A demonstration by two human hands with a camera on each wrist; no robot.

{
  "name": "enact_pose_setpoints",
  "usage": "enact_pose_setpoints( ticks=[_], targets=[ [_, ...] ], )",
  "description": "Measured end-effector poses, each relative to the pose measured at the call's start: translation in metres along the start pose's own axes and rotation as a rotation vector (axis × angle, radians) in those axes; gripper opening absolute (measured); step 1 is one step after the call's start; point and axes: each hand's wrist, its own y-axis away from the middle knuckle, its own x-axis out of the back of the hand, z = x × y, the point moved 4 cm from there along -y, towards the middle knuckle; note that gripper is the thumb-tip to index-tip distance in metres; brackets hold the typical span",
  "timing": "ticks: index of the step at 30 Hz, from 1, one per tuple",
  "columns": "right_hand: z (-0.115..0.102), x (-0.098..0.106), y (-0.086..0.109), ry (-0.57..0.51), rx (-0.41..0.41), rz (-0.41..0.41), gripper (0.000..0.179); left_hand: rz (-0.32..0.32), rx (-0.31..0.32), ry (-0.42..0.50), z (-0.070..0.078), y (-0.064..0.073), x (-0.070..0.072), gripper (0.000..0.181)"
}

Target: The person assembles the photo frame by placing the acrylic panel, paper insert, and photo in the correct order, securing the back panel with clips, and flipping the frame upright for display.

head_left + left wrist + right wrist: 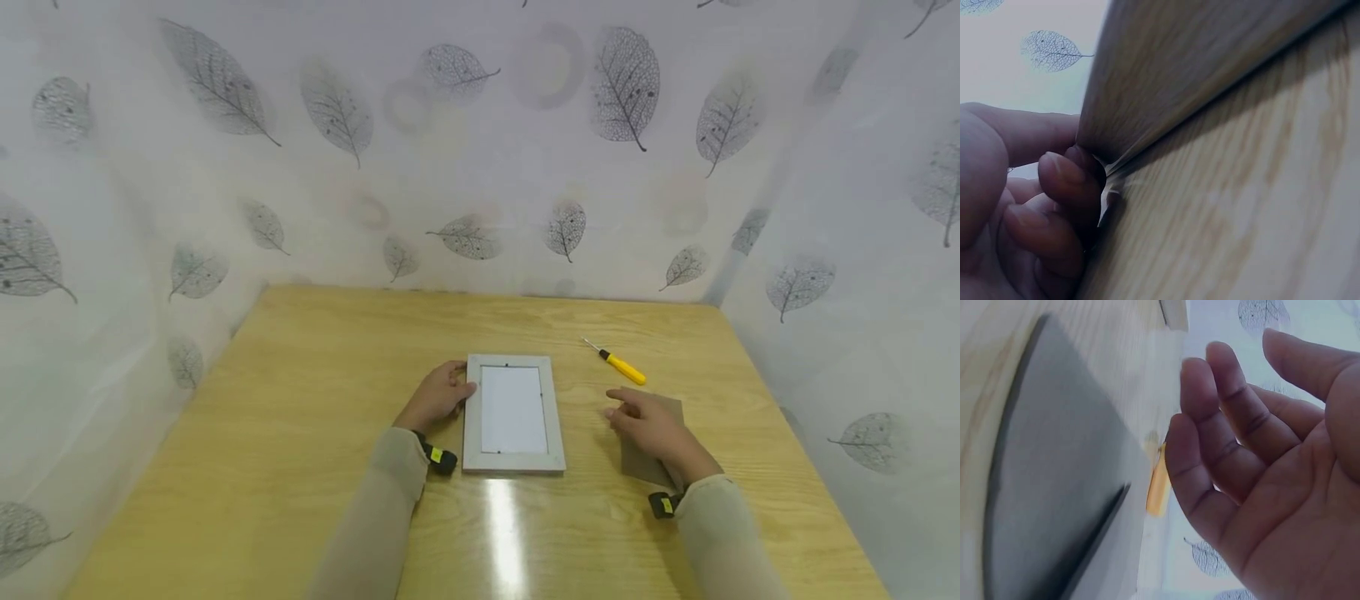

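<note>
In the head view, the white picture frame (pixel 517 462) lies on the wooden table (pixel 315 375), and the left hand (pixel 438 392) holds its left edge. The right hand (pixel 656 429) is over the brown backing board (pixel 639 462), near the yellow screwdriver (pixel 626 369). In the left wrist view, bent fingers grip the frame's edge. In the right wrist view, fingers are relaxed, holding nothing.
</note>
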Motion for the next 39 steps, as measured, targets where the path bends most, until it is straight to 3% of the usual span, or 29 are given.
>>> enact_pose_setpoints(
  ticks=[7,20,30,39],
  targets=[
    [0.007,0.009,0.018,0.064,0.010,0.083,0.054,0.003,-0.014,-0.014,-0.001,0.001,0.001,0.059],
    [0.018,0.017,0.045,0.146,-0.111,0.173,0.056,0.000,-0.014,-0.017,0.000,0.001,0.002,0.059],
    [0.026,0.021,0.060,0.169,-0.117,0.273,0.057,-0.003,-0.019,-0.002,-0.001,0.001,0.000,0.056],
    [0.032,0.028,0.067,0.168,-0.099,0.288,0.062,0.004,-0.032,-0.010,0.000,0.002,0.001,0.057]
  ],
)
